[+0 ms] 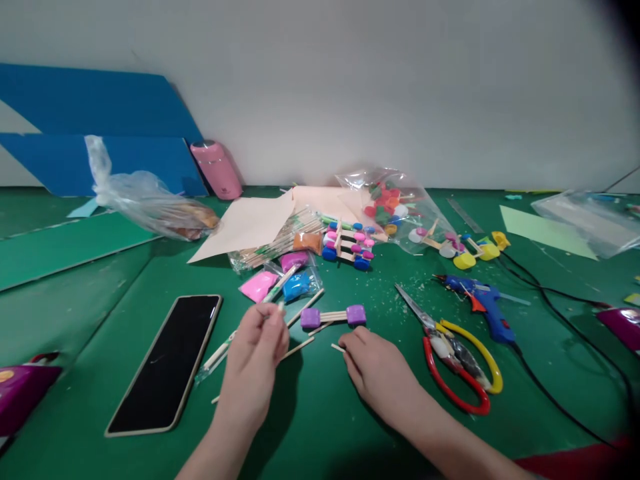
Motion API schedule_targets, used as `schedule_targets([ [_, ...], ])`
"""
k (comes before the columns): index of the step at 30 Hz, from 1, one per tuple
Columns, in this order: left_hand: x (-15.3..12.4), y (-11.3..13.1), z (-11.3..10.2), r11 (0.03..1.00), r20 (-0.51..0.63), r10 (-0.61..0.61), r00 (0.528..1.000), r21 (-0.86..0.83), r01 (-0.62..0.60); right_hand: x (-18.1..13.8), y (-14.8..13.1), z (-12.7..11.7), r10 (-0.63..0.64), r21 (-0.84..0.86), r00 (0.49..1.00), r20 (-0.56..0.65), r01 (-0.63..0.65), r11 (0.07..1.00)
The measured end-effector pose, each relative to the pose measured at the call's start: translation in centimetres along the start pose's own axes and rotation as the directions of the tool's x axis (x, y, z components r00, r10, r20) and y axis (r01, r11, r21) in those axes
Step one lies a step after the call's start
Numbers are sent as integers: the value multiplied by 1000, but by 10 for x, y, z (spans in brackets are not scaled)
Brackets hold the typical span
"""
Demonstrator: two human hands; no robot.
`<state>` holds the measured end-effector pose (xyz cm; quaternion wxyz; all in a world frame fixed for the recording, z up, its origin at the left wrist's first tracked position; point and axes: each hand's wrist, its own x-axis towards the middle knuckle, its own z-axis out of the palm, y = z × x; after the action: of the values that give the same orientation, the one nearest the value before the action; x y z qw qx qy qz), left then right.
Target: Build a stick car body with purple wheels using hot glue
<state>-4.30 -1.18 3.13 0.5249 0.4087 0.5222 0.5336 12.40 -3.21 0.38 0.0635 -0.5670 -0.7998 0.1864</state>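
My left hand [255,347] is raised over the table with thumb and fingers pinched together. A small pale tip [281,307], like a stick's end, pokes up from the pinch. Low over the table, my right hand [377,367] has its fingertips closed on a short wooden stick [337,347]. Between the hands and slightly beyond them lies a dumbbell shape: parallel sticks [333,317] with a purple clay block [311,318] at the left end and another purple block [357,315] at the right. Loose wooden sticks [299,347] lie beside my left hand.
A phone [165,367] lies left; scissors [453,360] and a blue glue gun [480,300] with a black cable lie right. Behind are clay packets [297,285], bagged sticks [280,237], a colourful stick-and-clay model [349,245], a clear bag [390,200] and a pink bottle [217,170].
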Motion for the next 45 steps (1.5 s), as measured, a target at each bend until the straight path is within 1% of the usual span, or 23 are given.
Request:
schedule_targets([
  [1,-3,-5,1,986,26,45,999,162,-49,0,1,-1,1,-8,1000,7,-1,1000],
  [2,-5,-11,2,948,112,84,990,297,-114,0,2,-1,-1,-7,1000,10,1,1000],
  [3,-7,-17,2,898,201,121,972,395,-194,0,2,-2,-3,-1,1000,11,3,1000],
  [4,-9,-23,2,841,298,139,944,468,-272,0,3,-3,-4,5,1000,12,4,1000],
  [5,-11,-28,1,788,385,150,911,510,-345,1,3,-4,-9,10,1000,14,9,1000],
  [7,-13,-35,-4,695,454,181,872,568,-440,3,1,-5,-29,10,999,28,29,1000],
  [10,-14,-39,-16,609,532,166,830,607,-511,9,-4,-7,-61,-27,996,72,63,998],
  [13,-16,-39,-27,542,587,162,793,619,-569,15,-9,-9,-64,-59,993,104,71,996],
  [15,-17,-40,-32,521,590,179,787,622,-585,19,-11,-10,-62,-64,991,118,70,996],
  [21,-12,-49,-46,523,532,237,813,636,-568,18,-11,-13,-79,-31,989,127,83,996],
  [25,-8,-50,-51,460,553,248,795,655,-600,18,-11,-15,-90,-30,986,137,95,995],
  [27,-7,-49,-49,415,572,269,774,657,-630,21,-12,-17,-89,-38,984,153,96,995],
  [30,-5,-45,-41,350,608,292,739,651,-674,26,-14,-21,-88,-45,981,172,98,994],
  [31,-3,-45,-37,336,610,295,736,654,-677,27,-15,-21,-87,-47,981,176,96,994],
  [33,0,-44,-31,324,584,313,749,675,-662,29,-17,-23,-82,-48,981,178,92,995],
  [36,7,-43,-25,331,520,354,778,708,-624,28,-18,-23,-77,-42,984,160,85,996],
  [37,9,-43,-24,334,508,366,780,710,-620,27,-17,-23,-76,-36,986,151,82,996],
  [39,10,-43,-21,332,502,400,766,700,-632,23,-14,-21,-76,-27,988,137,80,996],
  [40,10,-43,-20,328,508,424,750,686,-650,20,-10,-20,-83,-12,989,126,85,996],
  [42,8,-43,-17,309,549,470,691,631,-711,12,-1,-13,-94,59,994,51,91,994],
  [43,6,-45,-15,295,590,481,648,587,-754,6,5,-8,-90,142,995,-47,96,985],
  [44,3,-47,-13,276,638,488,596,534,-799,1,11,-3,-50,228,984,-171,89,970],
  [45,1,-49,-10,251,690,487,535,476,-843,-5,17,3,15,296,952,-307,80,952],
])
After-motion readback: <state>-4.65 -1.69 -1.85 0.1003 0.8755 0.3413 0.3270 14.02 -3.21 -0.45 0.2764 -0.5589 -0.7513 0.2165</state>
